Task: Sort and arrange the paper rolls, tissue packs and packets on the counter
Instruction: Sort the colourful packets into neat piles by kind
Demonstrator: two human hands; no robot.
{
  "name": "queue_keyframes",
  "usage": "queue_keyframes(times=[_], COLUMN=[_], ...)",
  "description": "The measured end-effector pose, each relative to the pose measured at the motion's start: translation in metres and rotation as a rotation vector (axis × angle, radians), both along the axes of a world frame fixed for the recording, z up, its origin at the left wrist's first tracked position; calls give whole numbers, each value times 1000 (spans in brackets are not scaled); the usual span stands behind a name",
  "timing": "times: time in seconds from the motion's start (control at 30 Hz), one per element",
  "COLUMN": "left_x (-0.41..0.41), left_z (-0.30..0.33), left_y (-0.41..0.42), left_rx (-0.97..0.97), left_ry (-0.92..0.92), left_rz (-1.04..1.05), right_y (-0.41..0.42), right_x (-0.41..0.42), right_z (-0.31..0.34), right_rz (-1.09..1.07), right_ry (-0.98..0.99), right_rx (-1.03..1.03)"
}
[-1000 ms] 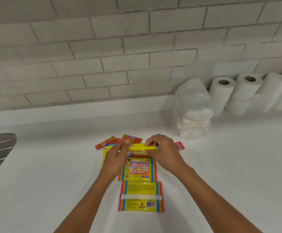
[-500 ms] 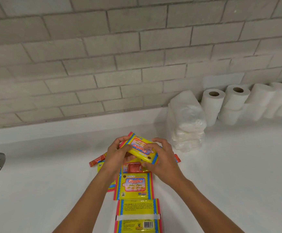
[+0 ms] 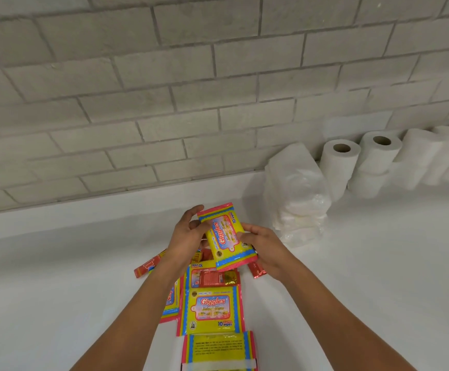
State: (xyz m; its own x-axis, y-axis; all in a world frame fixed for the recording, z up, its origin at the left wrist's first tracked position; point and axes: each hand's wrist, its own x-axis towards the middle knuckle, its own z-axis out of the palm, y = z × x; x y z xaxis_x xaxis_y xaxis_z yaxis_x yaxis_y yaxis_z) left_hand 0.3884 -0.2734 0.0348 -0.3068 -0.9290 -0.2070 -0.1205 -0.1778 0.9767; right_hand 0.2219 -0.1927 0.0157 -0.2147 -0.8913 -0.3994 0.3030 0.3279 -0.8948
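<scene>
Scanning from nine o'clock, I see thin red sachets [image 3: 148,266] on the white counter [image 3: 378,263], then my left hand [image 3: 188,236] curled round the left edge of a lifted wipes pack [image 3: 227,235]. My right hand [image 3: 264,250] pinches its right edge. More packs [image 3: 212,310] lie flat below at six o'clock. At two o'clock stand bagged tissues [image 3: 297,196] and paper rolls [image 3: 339,164]. The pack looks light, soft and slick-wrapped, so I judge gripping its long edges safest.
</scene>
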Motion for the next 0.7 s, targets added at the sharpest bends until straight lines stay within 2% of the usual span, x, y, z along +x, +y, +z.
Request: queue_keyframes(times=[0.3,0.7], left_x=[26,58], left_z=[-32,-67], left_y=[2,-8], left_rx=[-8,17], left_ry=[-205,-305], left_rz=[0,-5], right_y=[-66,-124], right_x=[-17,-34], right_z=[-24,-58], right_rz=[-166,-223], right_ry=[94,271], right_rx=[132,288])
